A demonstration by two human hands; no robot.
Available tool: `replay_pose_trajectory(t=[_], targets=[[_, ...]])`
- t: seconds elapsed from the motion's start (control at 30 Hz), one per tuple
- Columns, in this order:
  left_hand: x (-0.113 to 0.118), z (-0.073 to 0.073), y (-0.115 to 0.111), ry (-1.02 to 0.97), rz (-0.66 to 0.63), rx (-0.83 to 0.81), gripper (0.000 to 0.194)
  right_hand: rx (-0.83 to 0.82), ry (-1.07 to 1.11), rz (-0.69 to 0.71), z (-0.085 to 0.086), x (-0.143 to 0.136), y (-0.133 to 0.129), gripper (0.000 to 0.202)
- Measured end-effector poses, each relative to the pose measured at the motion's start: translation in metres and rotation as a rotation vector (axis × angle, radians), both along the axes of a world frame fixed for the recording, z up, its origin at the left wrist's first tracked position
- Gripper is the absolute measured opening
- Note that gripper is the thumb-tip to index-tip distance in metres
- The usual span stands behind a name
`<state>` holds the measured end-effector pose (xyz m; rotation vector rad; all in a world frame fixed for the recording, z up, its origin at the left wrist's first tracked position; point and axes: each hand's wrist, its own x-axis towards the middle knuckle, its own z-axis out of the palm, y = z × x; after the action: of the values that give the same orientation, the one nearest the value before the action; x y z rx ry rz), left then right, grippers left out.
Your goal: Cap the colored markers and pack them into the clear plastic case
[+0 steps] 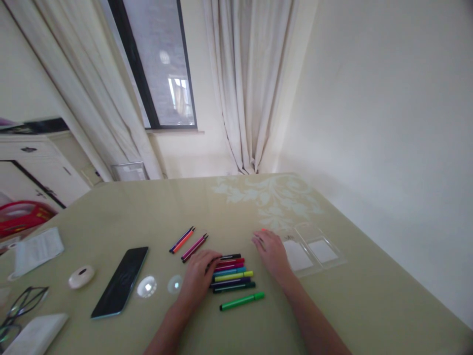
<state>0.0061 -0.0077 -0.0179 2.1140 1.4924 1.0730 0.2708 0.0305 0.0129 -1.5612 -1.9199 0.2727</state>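
L hand [201,270] half-curled, 9 o'clock on marker row [232,277]; R hand [272,250] loosely curled, 2 o'clock; can't tell either grip; L-side nudge may scatter row.

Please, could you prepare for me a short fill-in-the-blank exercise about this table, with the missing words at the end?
1. The marker lying closest to the person is bright ____.
2. The left hand is at the ____ ends of the row of markers.
3. The hand nearer to the clear plastic case is the ____ one.

Missing words: green; left; right.
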Motion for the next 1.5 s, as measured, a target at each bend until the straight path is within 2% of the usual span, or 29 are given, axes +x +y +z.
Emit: replay_pose_trajectory(t=[0.07,0.17,0.23,0.3,0.37,0.43,0.5,0.67,0.87,0.93,1.03,1.13,1.23,1.37,1.5], targets=[[-0.001,-0.003,0.001,0.034,-0.012,-0.016,0.025,-0.007,-0.173,-0.118,-0.001,0.013,0.004,0.021],[-0.01,-0.004,0.006,0.031,0.038,0.011,0.028,-0.035,-0.316,-0.198,0.0,0.023,0.005,0.016],[-0.024,-0.002,0.01,0.04,0.155,0.054,0.032,-0.033,-0.348,-0.211,0.0,0.023,0.004,0.015],[-0.042,0.001,0.013,0.12,0.375,0.078,0.038,-0.018,-0.361,-0.211,-0.001,0.021,0.004,0.015],[-0.062,0.004,0.013,0.282,0.604,0.021,0.043,-0.008,-0.374,-0.21,-0.002,0.018,0.004,0.015],[-0.077,0.005,0.011,0.395,0.712,-0.061,0.043,-0.015,-0.386,-0.208,-0.004,0.017,0.004,0.016],[-0.085,0.006,0.01,0.433,0.735,-0.113,0.042,-0.029,-0.387,-0.209,-0.005,0.017,0.005,0.018],[-0.09,0.002,0.012,0.353,0.679,-0.092,0.036,-0.055,-0.344,-0.196,-0.001,0.016,0.004,0.016],[-0.087,0.003,0.017,0.125,0.627,-0.002,0.034,-0.065,-0.273,-0.145,-0.002,0.016,0.005,0.015],[-0.078,0.008,0.016,-0.041,0.558,0.023,0.035,-0.067,-0.156,-0.093,-0.004,0.014,0.006,0.014],[-0.054,0.015,0.014,-0.28,0.386,0.033,0.04,-0.073,0.122,0.029,-0.005,0.009,0.006,0.021],[-0.031,0.017,0.011,-0.392,0.231,0.048,0.035,-0.052,0.339,0.153,0.001,0.002,0.002,0.024],[-0.017,0.011,0.009,-0.447,0.186,0.029,0.033,-0.08,0.494,0.217,0.007,-0.004,-0.002,0.021],[-0.013,0.005,0.007,-0.49,0.133,-0.032,0.032,-0.164,0.766,0.236,0.005,-0.007,-0.003,0.026],[-0.013,0.009,0.006,-0.617,0.131,-0.129,0.037,-0.2,0.963,0.236,0.002,-0.007,-0.002,0.031]])
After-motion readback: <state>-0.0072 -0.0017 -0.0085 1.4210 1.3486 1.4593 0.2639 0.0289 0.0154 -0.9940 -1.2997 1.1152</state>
